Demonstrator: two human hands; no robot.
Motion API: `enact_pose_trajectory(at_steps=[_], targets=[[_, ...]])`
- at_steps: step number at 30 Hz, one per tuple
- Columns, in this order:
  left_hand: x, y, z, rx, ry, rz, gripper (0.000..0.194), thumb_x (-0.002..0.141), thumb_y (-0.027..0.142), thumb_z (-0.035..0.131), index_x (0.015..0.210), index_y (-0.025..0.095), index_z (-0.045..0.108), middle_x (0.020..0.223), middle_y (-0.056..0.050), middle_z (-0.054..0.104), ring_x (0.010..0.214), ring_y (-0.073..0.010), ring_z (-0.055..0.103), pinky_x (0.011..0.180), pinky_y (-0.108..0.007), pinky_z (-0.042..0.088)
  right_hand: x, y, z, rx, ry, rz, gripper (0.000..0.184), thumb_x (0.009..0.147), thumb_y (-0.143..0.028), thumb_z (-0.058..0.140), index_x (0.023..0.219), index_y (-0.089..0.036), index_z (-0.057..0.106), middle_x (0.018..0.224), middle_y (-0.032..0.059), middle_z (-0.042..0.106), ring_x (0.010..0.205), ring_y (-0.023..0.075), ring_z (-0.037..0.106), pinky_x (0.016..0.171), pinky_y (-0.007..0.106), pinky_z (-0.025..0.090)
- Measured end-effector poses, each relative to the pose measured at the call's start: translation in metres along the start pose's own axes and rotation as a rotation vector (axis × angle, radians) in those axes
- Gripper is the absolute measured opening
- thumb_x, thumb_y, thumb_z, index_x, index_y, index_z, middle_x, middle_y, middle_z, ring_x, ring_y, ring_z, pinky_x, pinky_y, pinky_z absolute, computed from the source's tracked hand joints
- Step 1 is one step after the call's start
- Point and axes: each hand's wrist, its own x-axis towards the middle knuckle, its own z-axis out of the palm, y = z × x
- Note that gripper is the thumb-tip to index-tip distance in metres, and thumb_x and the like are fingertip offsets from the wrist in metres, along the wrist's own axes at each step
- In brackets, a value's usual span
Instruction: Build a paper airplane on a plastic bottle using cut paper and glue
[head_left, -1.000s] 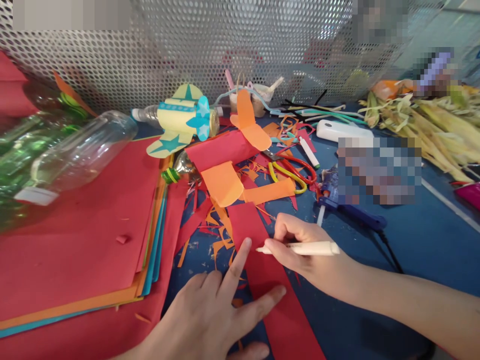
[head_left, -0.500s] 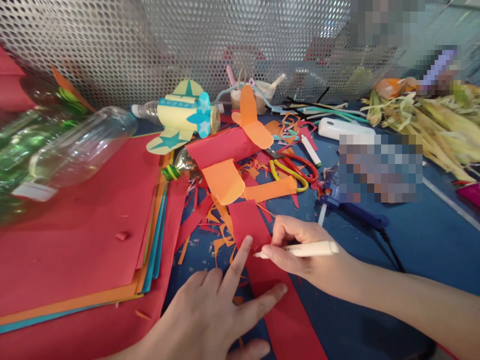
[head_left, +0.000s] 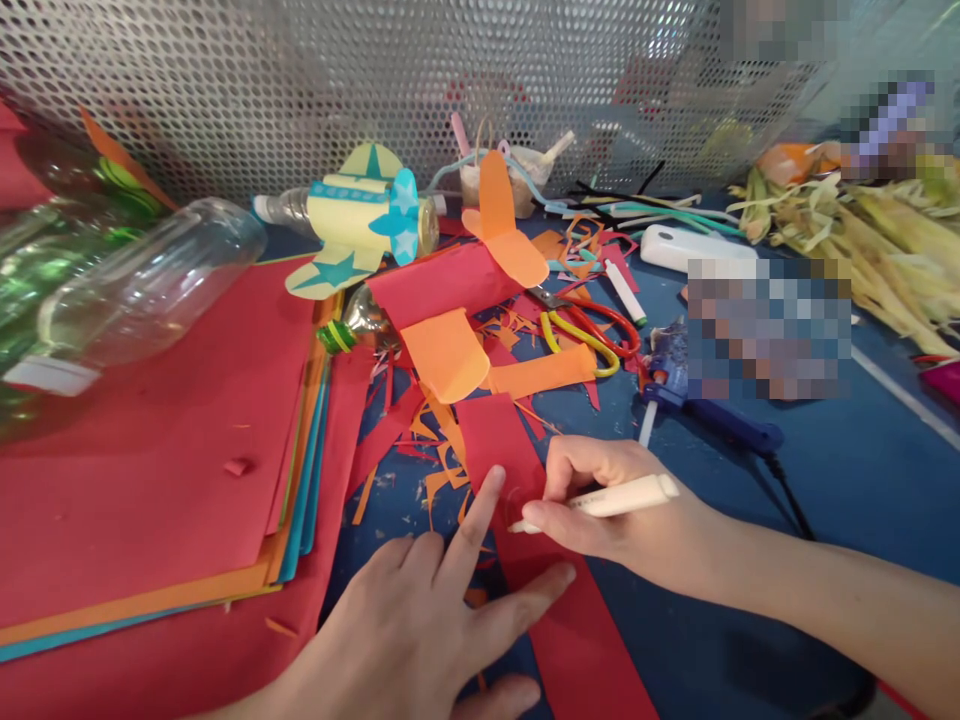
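Note:
A long strip of red paper (head_left: 581,630) runs from the middle of the table toward me. My left hand (head_left: 435,605) lies open with fingers spread, its index finger and thumb side pressing on the strip. Pinched in my right hand (head_left: 615,500) is a cream-coloured marker (head_left: 634,495), its tip at the strip's surface beside a faint curved line. Just beyond the strip lies a plastic bottle wrapped in red paper (head_left: 450,285), with orange paper wings (head_left: 446,355) and an orange paper tail piece (head_left: 499,220).
Stacked coloured paper (head_left: 165,450) and clear bottles (head_left: 157,280) lie at left. A yellow paper-covered bottle plane (head_left: 356,215) sits behind. Scissors (head_left: 611,340), a white marker (head_left: 625,292), a blue glue gun (head_left: 705,410) and corn husks (head_left: 862,250) are at right. Paper scraps (head_left: 442,465) litter the middle.
My right hand has moved the marker tip slightly toward me along the red strip, and a faint curved line shows there. My left hand stays in place. The view has shifted a little.

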Motion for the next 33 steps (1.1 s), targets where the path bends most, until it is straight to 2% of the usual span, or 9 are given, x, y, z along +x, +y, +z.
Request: enact_pose_trajectory(at_steps=[10, 12, 15, 18, 22, 27, 33], targets=[[0.0022, -0.0006, -0.0003, 0.010, -0.016, 0.005, 0.074, 0.083, 0.045, 0.058, 0.143, 0.045, 0.014, 0.143, -0.019, 0.041, 0.083, -0.0277, 0.067, 0.066, -0.042, 0.055, -0.0022, 0.0019, -0.0022, 0.045, -0.020, -0.019, 0.025, 0.084, -0.029, 0.060, 0.064, -0.019, 0.048, 0.057, -0.0062, 0.050, 0.047, 0.0062, 0.041, 0.042, 0.017, 0.030], [0.0017, 0.0000, -0.0007, 0.006, -0.021, -0.004, 0.073, 0.083, 0.044, 0.058, 0.142, 0.046, 0.015, 0.145, -0.019, 0.038, 0.083, -0.0269, 0.067, 0.066, -0.042, 0.055, -0.0017, 0.0004, -0.0028, 0.113, 0.024, -0.005, 0.027, 0.085, -0.029, 0.057, 0.063, -0.020, 0.044, 0.054, -0.0072, 0.045, 0.045, 0.0061, 0.039, 0.043, 0.017, 0.033], [0.0008, 0.0012, -0.0017, -0.002, -0.030, -0.013, 0.071, 0.083, 0.044, 0.058, 0.141, 0.048, 0.017, 0.148, -0.018, 0.033, 0.082, -0.0258, 0.067, 0.065, -0.041, 0.055, 0.0007, -0.0014, -0.0034, 0.193, 0.156, 0.008, 0.027, 0.086, -0.027, 0.053, 0.064, -0.021, 0.038, 0.052, -0.0088, 0.039, 0.043, 0.0060, 0.035, 0.042, 0.018, 0.034], [0.0009, 0.0012, -0.0024, -0.008, -0.025, -0.015, 0.070, 0.083, 0.045, 0.057, 0.141, 0.048, 0.017, 0.147, -0.017, 0.034, 0.081, -0.0261, 0.067, 0.064, -0.041, 0.055, 0.0030, -0.0001, -0.0036, 0.151, 0.198, -0.012, 0.027, 0.087, -0.028, 0.052, 0.065, -0.021, 0.038, 0.055, -0.0085, 0.036, 0.044, 0.0064, 0.034, 0.040, 0.018, 0.030], [0.0012, -0.0001, -0.0006, -0.011, -0.020, -0.016, 0.068, 0.084, 0.044, 0.056, 0.141, 0.048, 0.018, 0.146, -0.017, 0.037, 0.081, -0.0263, 0.066, 0.064, -0.041, 0.054, 0.0029, 0.0052, -0.0034, 0.079, 0.184, -0.042, 0.029, 0.089, -0.031, 0.054, 0.066, -0.021, 0.039, 0.057, -0.0083, 0.037, 0.047, 0.0066, 0.034, 0.044, 0.018, 0.032], [-0.0007, 0.0004, 0.0028, -0.025, 0.017, -0.017, 0.062, 0.086, 0.046, 0.051, 0.140, 0.049, 0.020, 0.150, -0.014, 0.029, 0.082, -0.0246, 0.066, 0.066, -0.039, 0.053, 0.0018, 0.0084, -0.0032, 0.029, 0.165, -0.045, 0.029, 0.090, -0.034, 0.053, 0.067, -0.021, 0.040, 0.056, -0.0080, 0.040, 0.047, 0.0069, 0.037, 0.044, 0.019, 0.032], [0.0006, 0.0032, -0.0002, 0.001, -0.016, -0.050, 0.069, 0.083, 0.045, 0.057, 0.141, 0.048, 0.018, 0.149, -0.017, 0.029, 0.084, -0.0264, 0.066, 0.067, -0.040, 0.053, 0.0006, 0.0050, -0.0051, -0.052, 0.182, -0.067, 0.030, 0.090, -0.029, 0.052, 0.065, -0.021, 0.038, 0.054, -0.0082, 0.038, 0.046, 0.0071, 0.033, 0.043, 0.020, 0.027]])
